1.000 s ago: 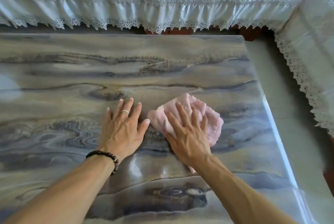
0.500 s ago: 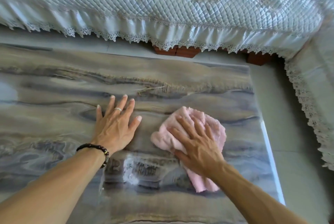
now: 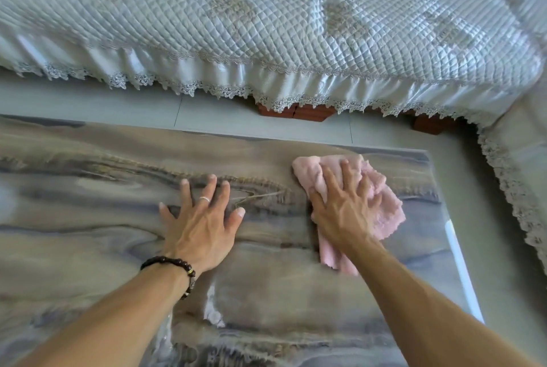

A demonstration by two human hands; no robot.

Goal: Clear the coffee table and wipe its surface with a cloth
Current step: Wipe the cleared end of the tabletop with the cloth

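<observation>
- Cloth [image 3: 381, 204] lay bunched near the counter [image 3: 88, 233] far right corner, pinned flat under the right hand [image 3: 344, 212], fingers spread.
- Left hand [image 3: 201, 230] lay flat on the bare counter, holding nothing.
- Best practice, I'd judge: even pressure, overlapping strokes, run past the edge.
- No readable writing or brands.

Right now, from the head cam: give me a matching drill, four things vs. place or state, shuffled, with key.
Column one:
1 pink cloth
2 left hand
3 right hand
4 quilted cover

Column two:
A flat on the bare coffee table, wearing a ring
B draped on the furniture beyond the table
C pressing down on the cloth
D near the table's far right corner

Pairs: 1-D, 2-A, 3-C, 4-B
</observation>
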